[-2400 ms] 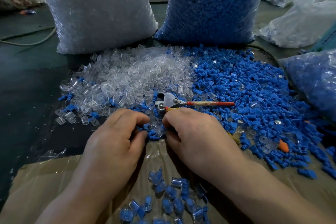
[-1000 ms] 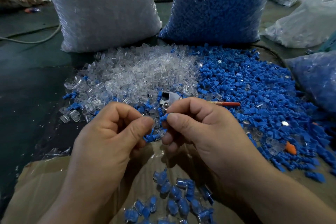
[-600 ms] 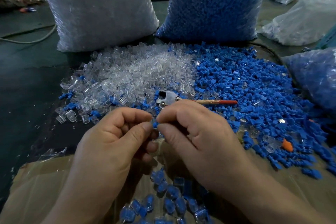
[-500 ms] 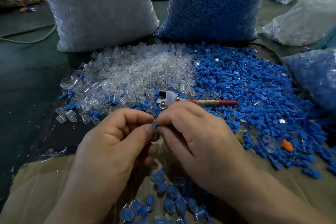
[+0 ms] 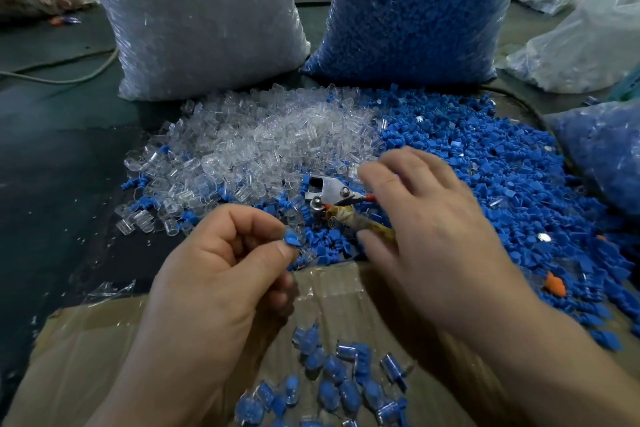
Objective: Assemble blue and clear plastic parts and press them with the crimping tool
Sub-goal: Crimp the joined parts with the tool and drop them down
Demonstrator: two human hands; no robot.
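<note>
My left hand pinches a joined blue and clear plastic part between thumb and forefinger, just in front of the heap. My right hand hovers with spread, relaxed fingers over the handles of the crimping tool, which lies on the parts with its metal jaw pointing left. Whether the fingers touch the handles is unclear. A pile of clear parts lies behind the tool. To the right spreads a pile of blue parts.
Several assembled blue-in-clear pieces lie in a cardboard box under my wrists. A tall bag of clear parts and a bag of blue parts stand behind the piles. Another bag sits at the right edge.
My right hand let go of the part, opened and moved up and right over the crimping tool. The left hand keeps the joined part pinched in about the same place.
</note>
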